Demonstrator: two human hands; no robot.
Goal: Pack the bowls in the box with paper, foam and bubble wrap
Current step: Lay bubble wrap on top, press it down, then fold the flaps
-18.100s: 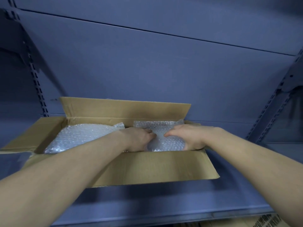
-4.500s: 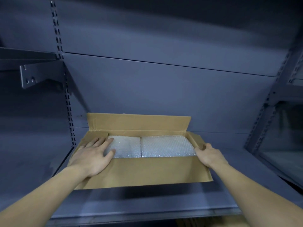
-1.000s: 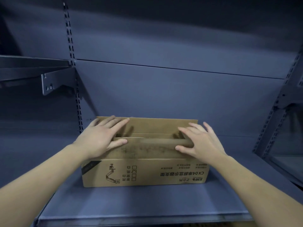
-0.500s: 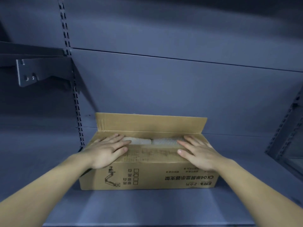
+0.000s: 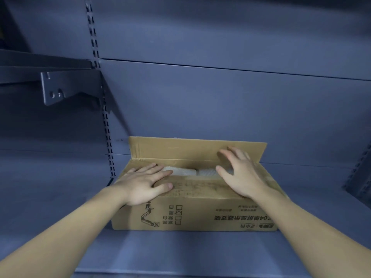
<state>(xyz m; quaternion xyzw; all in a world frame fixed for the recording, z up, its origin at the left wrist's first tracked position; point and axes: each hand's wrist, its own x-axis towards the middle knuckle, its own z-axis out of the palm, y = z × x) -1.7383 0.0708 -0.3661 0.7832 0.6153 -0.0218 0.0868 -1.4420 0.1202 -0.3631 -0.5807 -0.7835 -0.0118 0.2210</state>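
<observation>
Blue-grey metal shelving unit, back panel [image 5: 220, 101] filling the far field; a slotted upright [image 5: 101, 109] runs down the left, carrying a dark metal bracket [image 5: 66, 91] beneath a higher shelf at far left. The lower blue-grey shelf deck [image 5: 180, 251] spans the near field and bears the load.

Brown corrugated cardboard box [image 5: 192, 215], oblong, set on the deck slightly right of centre, its printed near wall facing the camera with the black lettering and a line drawing of an arm-like stand upside down. The far long flap [image 5: 180, 149] stands upright against the back panel. The near long flap [image 5: 200, 187] is folded down over the opening — only a narrow gap remains between it and the far flap.

In that gap, clear bubble wrap [image 5: 186, 171] shows as two pale bundles lying side by side inside the box; the bowls themselves cannot be seen.

Left hand [image 5: 144, 185]: flat, fingers spread and extended, palm pressed on the left part of the near flap, fingertips reaching the bubble wrap; it grips nothing.

Right hand [image 5: 239, 175]: open, fingers spread and blurred, over the right part of the box with the fingertips at the foot of the upright far flap — it encloses nothing, and whether the fingers touch that flap cannot be told.
</observation>
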